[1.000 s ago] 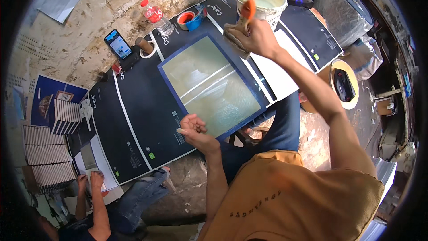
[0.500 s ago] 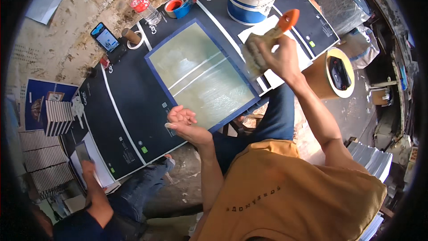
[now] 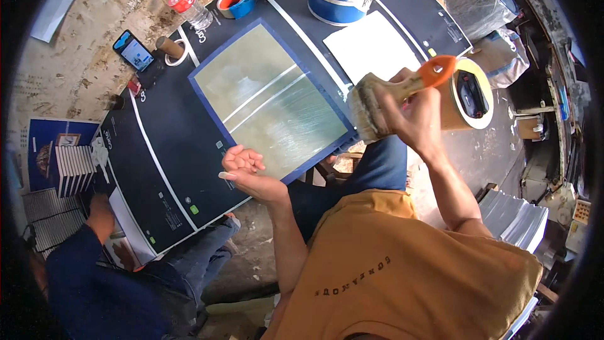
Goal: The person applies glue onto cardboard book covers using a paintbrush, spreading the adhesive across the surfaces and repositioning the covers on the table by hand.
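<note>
My right hand [image 3: 420, 119] grips a wide paintbrush [image 3: 435, 73] with an orange-tipped handle. Its broad, pale-coated bristles point left, just off the right corner of a blue-bordered rectangular panel [image 3: 261, 104]. The panel lies flat on the dark tabletop, and a wet-looking, see-through film with glossy streaks covers its inside. Two white lines show through it. My left hand [image 3: 250, 173] is palm up beside the panel's near left edge, holding nothing, with loosely curled fingers and the thumb apart. A white sheet [image 3: 372, 45] lies right of the panel.
At the back stand a blue-and-white bucket [image 3: 340, 5], a tape roll [image 3: 231, 1] and a red-capped bottle [image 3: 189, 6]. A phone [image 3: 133, 50] leans by a cardboard tube. To the left, a co-worker's arm [image 3: 99, 217] reaches over the table near stacked booklets [image 3: 74, 167].
My right hand has brought the brush down and toward me, uncovering more of the white sheet. The co-worker's arm has moved up and left. The view has shifted slightly.
</note>
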{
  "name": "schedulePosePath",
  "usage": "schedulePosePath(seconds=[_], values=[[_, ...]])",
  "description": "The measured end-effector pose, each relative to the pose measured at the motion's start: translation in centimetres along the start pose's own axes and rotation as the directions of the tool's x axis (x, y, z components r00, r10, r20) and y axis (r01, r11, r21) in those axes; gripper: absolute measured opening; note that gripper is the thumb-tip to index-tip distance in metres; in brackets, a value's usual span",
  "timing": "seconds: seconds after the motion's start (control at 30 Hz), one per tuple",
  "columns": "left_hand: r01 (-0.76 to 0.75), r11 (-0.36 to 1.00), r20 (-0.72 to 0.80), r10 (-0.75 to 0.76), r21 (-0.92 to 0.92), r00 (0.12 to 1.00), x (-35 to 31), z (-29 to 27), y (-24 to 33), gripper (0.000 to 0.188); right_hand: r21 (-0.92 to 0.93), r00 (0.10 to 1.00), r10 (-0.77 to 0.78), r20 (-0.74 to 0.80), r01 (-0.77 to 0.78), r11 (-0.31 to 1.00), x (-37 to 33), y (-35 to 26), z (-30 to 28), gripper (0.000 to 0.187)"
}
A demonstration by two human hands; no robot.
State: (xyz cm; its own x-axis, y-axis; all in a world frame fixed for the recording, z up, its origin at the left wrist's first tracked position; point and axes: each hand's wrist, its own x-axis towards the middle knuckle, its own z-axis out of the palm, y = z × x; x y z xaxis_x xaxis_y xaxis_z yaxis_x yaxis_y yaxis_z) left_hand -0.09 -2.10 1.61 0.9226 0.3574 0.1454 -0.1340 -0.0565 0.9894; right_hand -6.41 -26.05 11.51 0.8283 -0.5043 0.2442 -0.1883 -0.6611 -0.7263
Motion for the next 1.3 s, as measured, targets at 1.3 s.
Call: schedulePosePath(seconds=[1.3], values=[[-0.081, 0.983, 0.331, 0.132, -0.166, 0.934, 14.6, -1.0, 6.2, 0.071, 0.130, 0.956, -0.294, 0.025, 0.288, 0.949, 0.7, -4.0, -1.8, 0.014]])
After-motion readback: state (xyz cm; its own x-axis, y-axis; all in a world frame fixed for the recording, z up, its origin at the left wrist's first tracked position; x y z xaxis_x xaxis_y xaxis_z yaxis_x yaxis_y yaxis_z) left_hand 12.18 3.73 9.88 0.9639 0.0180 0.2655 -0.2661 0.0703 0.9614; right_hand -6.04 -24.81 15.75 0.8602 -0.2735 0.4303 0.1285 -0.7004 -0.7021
